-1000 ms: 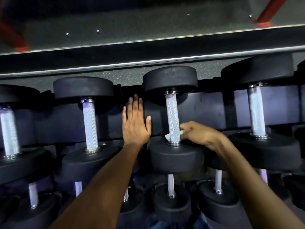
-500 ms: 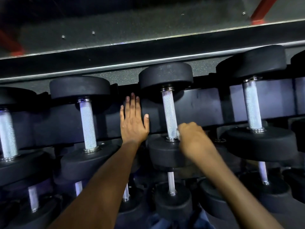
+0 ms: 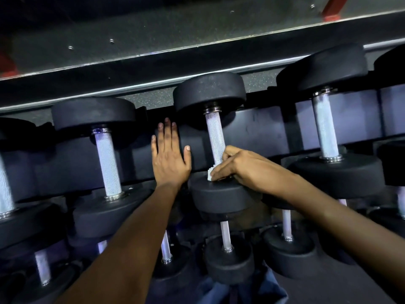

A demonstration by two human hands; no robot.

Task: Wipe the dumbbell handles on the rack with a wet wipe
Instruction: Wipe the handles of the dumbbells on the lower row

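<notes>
Black dumbbells with knurled silver handles lie side by side on the dark rack [image 3: 258, 137]. My right hand [image 3: 236, 166] curls round the lower end of the middle dumbbell's handle [image 3: 215, 137], pressing a white wet wipe [image 3: 210, 173] against it just above the near weight head. A small corner of the wipe shows at my fingertips; the remainder is hidden under my fingers. My left hand [image 3: 168, 159] lies flat, fingers straight, on the rack panel between the middle dumbbell and the dumbbell handle to its left [image 3: 108, 163].
Another dumbbell handle [image 3: 324, 126] stands to the right, and a partly cut-off one at the far left edge. A lower tier holds several smaller dumbbells [image 3: 228, 253]. A metal-edged ledge [image 3: 197, 49] runs along the top behind the rack.
My right hand slid a little along the lower end of the middle handle with the wipe; the wipe's corner shows again. The left hand stayed flat on the rack. The view tilted.
</notes>
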